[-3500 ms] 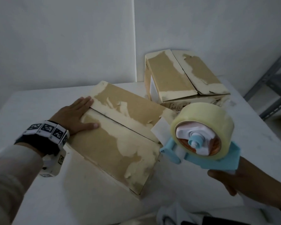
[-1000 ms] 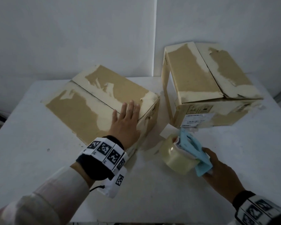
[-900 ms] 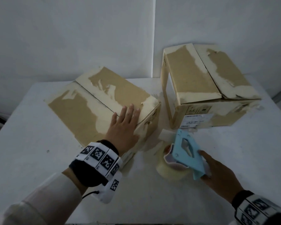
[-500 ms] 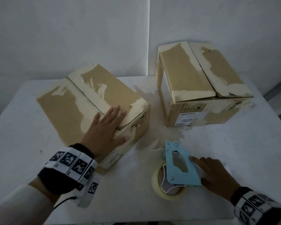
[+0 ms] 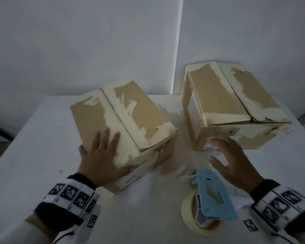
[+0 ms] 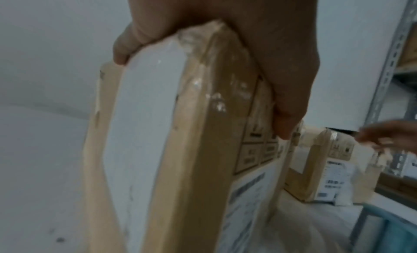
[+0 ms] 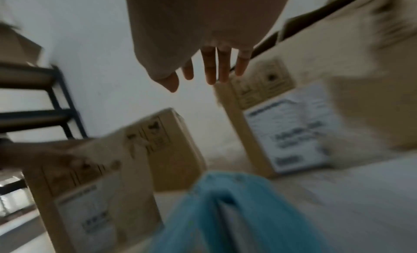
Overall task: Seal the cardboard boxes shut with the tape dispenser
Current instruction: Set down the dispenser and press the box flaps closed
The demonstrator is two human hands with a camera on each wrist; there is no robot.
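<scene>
Two cardboard boxes sit on the white surface (image 5: 42, 138). The near box (image 5: 123, 124) is on the left side, and the far box (image 5: 236, 106) is on the right, close to the wall. Both have their top flaps folded down, and old pale tape marks show on the tops.

The left hand (image 5: 102, 159) lies on the near corner of the near box. Its fingers are flat on the top and its thumb hooks round the front edge, so it holds that corner.

The tape dispenser (image 5: 211, 196) lies on its side on the surface, in front of the far box. It is blue, with a clear roll of tape (image 5: 192, 217) at the end nearest the person. No hand holds it. Its long side points away from the person, toward the gap between the boxes.

The right hand (image 5: 232, 162) is spread wide and holds nothing. It hangs in the air just beyond and to the right of the dispenser, in front of the far box. It looks blurry. This hand is much nearer the dispenser than the left one, so I think it should be the one to pick it up.

Each box has a white label (image 7: 291, 128) and small printed signs (image 7: 261, 85) on its front. The writing is too blurry to read.
</scene>
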